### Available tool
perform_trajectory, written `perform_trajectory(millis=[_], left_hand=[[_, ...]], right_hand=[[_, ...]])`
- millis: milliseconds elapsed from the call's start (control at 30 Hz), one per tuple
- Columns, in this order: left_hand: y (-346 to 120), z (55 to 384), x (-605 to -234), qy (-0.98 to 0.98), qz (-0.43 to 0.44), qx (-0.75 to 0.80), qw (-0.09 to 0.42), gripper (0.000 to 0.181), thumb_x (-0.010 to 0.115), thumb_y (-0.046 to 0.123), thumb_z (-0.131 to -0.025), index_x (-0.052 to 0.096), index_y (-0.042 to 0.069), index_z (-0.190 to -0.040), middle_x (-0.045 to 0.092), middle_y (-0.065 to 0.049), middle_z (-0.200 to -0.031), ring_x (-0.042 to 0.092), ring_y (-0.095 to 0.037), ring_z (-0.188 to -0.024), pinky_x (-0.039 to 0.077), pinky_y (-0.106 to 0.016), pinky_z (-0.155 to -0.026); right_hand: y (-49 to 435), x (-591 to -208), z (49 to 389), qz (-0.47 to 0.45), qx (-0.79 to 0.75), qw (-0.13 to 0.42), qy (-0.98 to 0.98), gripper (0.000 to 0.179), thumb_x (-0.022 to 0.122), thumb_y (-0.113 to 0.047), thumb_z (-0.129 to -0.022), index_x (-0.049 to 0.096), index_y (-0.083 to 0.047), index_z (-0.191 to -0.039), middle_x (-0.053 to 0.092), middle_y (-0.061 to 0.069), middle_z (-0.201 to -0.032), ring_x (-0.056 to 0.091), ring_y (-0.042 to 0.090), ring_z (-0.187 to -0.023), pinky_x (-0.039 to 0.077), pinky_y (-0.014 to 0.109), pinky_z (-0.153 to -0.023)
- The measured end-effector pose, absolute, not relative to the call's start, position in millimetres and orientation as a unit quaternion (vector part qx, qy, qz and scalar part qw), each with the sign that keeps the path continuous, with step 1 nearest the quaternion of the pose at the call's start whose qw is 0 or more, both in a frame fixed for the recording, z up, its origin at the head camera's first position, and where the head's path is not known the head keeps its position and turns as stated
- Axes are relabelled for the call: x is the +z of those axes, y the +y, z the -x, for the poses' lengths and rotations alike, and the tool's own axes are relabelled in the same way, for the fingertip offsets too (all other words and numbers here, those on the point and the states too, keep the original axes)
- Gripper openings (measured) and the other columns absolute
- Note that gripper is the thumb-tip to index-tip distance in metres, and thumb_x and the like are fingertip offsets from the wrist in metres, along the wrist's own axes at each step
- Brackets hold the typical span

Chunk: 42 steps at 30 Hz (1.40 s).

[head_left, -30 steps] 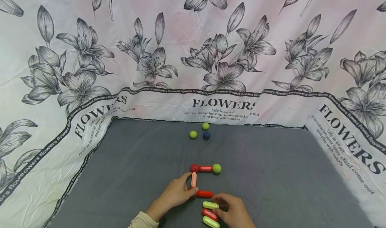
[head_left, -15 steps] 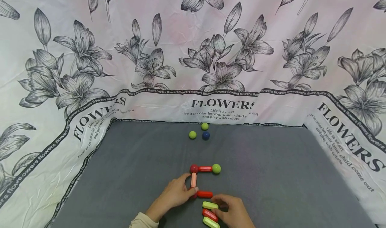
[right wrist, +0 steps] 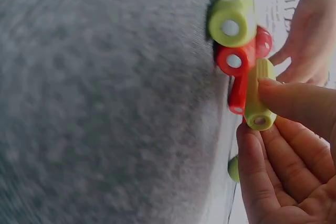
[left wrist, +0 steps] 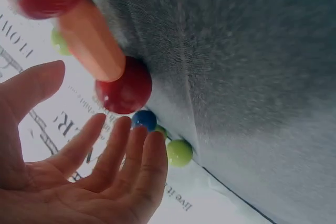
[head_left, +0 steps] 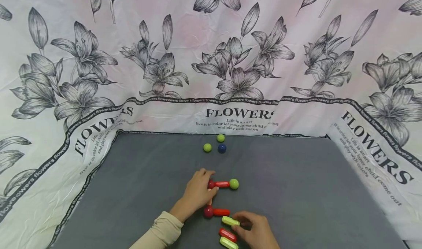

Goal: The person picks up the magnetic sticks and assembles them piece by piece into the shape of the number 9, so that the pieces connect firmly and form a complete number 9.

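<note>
Grey cloth (head_left: pixel 296 186) underlies the right hand (head_left: pixel 255 229), pinching a yellow-green rod (head_left: pixel 230 220), best kept level; the left hand (head_left: pixel 196 190), loosely spread, should steady the red ball (head_left: pixel 210 184) beside it.

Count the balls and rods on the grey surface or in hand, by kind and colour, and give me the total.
Green balls: 3
Red balls: 2
Blue ball: 1
Red rods: 3
Yellow-green rods: 2
Pink rod: 1
Total: 12
</note>
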<state>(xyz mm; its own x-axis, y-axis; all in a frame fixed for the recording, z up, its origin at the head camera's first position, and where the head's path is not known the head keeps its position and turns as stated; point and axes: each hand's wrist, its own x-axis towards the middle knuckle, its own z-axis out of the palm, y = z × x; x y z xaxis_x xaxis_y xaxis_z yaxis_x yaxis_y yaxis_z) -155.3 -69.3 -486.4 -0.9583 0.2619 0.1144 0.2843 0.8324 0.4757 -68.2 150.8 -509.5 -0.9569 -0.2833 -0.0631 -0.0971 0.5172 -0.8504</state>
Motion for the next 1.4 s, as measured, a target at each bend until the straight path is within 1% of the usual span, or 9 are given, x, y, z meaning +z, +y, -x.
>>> perform_trajectory(millis=[100,267,400,500,600,800,1133,1267,1400], left_hand=[[-63.2,162.8,-490.0,-0.958,0.165,-0.233,0.028,0.045,0.077,0.028,-0.088,0.065,0.01,-0.128,0.064,-0.008,-0.114,0.061,-0.024,-0.1,0.053,-0.038,-0.077],[-56.7,171.4,-492.0,-0.957,0.176,-0.229,0.009,0.038,0.077,0.024,-0.087,0.069,0.011,-0.122,0.068,-0.007,-0.111,0.065,-0.024,-0.098,0.055,-0.039,-0.078],[-53.3,174.6,-495.2,-0.957,0.184,-0.223,0.002,0.029,0.078,0.022,-0.087,0.073,0.013,-0.113,0.069,-0.003,-0.101,0.066,-0.021,-0.091,0.054,-0.036,-0.073],[-52.8,175.6,-497.9,-0.957,0.19,-0.218,0.007,0.022,0.078,0.019,-0.086,0.075,0.014,-0.107,0.069,-0.001,-0.092,0.065,-0.018,-0.085,0.052,-0.032,-0.068],[-52.9,175.7,-498.5,-0.958,0.195,-0.212,0.013,0.019,0.079,0.018,-0.085,0.076,0.016,-0.104,0.068,0.001,-0.088,0.064,-0.017,-0.083,0.051,-0.03,-0.066],[-52.3,175.8,-497.6,-0.959,0.199,-0.201,0.021,0.017,0.079,0.019,-0.084,0.077,0.016,-0.101,0.07,0.001,-0.088,0.065,-0.018,-0.084,0.051,-0.031,-0.067],[-53.0,174.3,-497.0,-0.96,0.19,-0.204,0.017,0.018,0.078,0.019,-0.084,0.077,0.015,-0.102,0.069,0.001,-0.089,0.063,-0.017,-0.082,0.05,-0.03,-0.067],[-52.7,173.5,-496.7,-0.96,0.188,-0.207,0.015,0.018,0.079,0.019,-0.085,0.077,0.015,-0.102,0.069,0.001,-0.088,0.063,-0.017,-0.082,0.049,-0.03,-0.066],[-52.3,173.2,-496.1,-0.961,0.186,-0.206,0.012,0.018,0.078,0.019,-0.085,0.077,0.016,-0.103,0.068,0.0,-0.088,0.063,-0.018,-0.081,0.049,-0.031,-0.066]], right_hand=[[150.5,-507.7,68.1,0.083,-0.486,0.078,0.866,0.02,0.082,-0.021,-0.082,0.075,-0.015,-0.1,0.076,0.003,-0.098,0.069,0.003,-0.085,0.056,0.019,-0.073],[147.8,-505.0,71.0,0.037,-0.48,0.049,0.875,0.019,0.084,-0.018,-0.079,0.076,-0.017,-0.096,0.076,0.0,-0.094,0.069,0.003,-0.083,0.054,0.017,-0.071],[146.3,-505.1,74.2,0.013,-0.471,0.026,0.882,0.019,0.085,-0.016,-0.078,0.076,-0.018,-0.094,0.075,-0.002,-0.093,0.067,0.003,-0.081,0.054,0.019,-0.071],[145.3,-505.1,78.1,0.004,-0.461,0.008,0.887,0.019,0.086,-0.014,-0.077,0.075,-0.02,-0.092,0.075,-0.004,-0.092,0.067,0.003,-0.079,0.054,0.02,-0.071],[144.7,-504.8,82.1,-0.005,-0.461,-0.01,0.888,0.019,0.086,-0.012,-0.077,0.075,-0.02,-0.09,0.075,-0.005,-0.09,0.068,0.002,-0.078,0.054,0.021,-0.071],[145.5,-507.3,88.0,-0.001,-0.461,-0.046,0.886,0.017,0.086,-0.01,-0.077,0.075,-0.017,-0.089,0.075,-0.003,-0.088,0.067,0.002,-0.075,0.055,0.022,-0.071],[142.5,-508.4,99.1,-0.032,-0.449,-0.074,0.89,0.015,0.083,-0.007,-0.079,0.076,-0.01,-0.091,0.076,0.004,-0.089,0.066,0.005,-0.074,0.054,0.021,-0.069],[143.1,-510.1,102.4,-0.04,-0.445,-0.09,0.89,0.014,0.083,-0.005,-0.078,0.076,-0.008,-0.089,0.076,0.005,-0.086,0.065,0.005,-0.072,0.054,0.021,-0.068],[142.7,-512.4,104.2,-0.044,-0.435,-0.09,0.895,0.013,0.083,-0.007,-0.079,0.076,-0.008,-0.09,0.076,0.005,-0.086,0.065,0.005,-0.072,0.054,0.02,-0.067]])
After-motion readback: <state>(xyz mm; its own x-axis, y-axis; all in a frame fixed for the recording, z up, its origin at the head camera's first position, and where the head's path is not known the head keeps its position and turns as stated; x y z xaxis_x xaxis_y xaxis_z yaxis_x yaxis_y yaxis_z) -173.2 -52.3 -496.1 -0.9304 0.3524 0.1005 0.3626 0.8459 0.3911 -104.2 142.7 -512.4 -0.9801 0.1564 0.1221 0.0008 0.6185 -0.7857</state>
